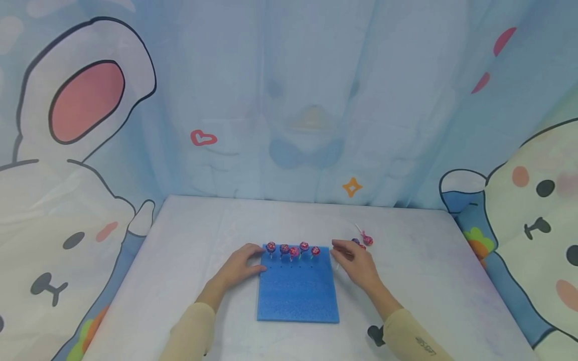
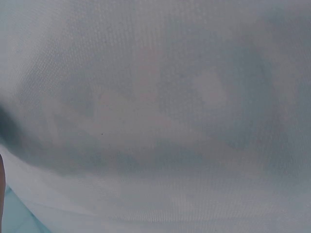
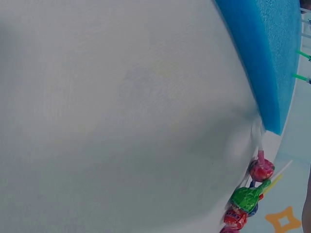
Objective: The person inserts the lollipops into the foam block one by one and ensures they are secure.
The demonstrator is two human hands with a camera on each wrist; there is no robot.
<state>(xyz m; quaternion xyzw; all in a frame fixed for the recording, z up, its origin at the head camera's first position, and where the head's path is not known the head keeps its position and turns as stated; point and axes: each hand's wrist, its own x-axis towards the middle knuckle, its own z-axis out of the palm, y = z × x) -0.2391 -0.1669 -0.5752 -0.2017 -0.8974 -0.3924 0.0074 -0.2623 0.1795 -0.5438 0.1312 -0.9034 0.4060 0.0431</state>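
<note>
A blue foam board point(image 1: 298, 296) lies on the white table. Along its far part several wrapped lollipops point(image 1: 304, 246) stand upright on their sticks, with a line of small holes in front of them. My left hand point(image 1: 241, 261) rests against the board's left edge, fingers and thumb spread apart. Beyond the board's right edge is my right hand point(image 1: 356, 260), a white stick point(image 1: 337, 266) showing below its fingers. The right wrist view has a pink-wrapped lollipop point(image 3: 261, 169) by the board's corner; whether the hand pinches it is hidden.
Loose lollipops point(image 1: 368, 240) lie to the right of the board, partly behind the right hand; a green-wrapped lollipop point(image 3: 245, 196) is among them. A cartoon-printed curtain point(image 1: 311, 100) hangs behind the table. Only pale cloth point(image 2: 155, 116) fills most of the left wrist view.
</note>
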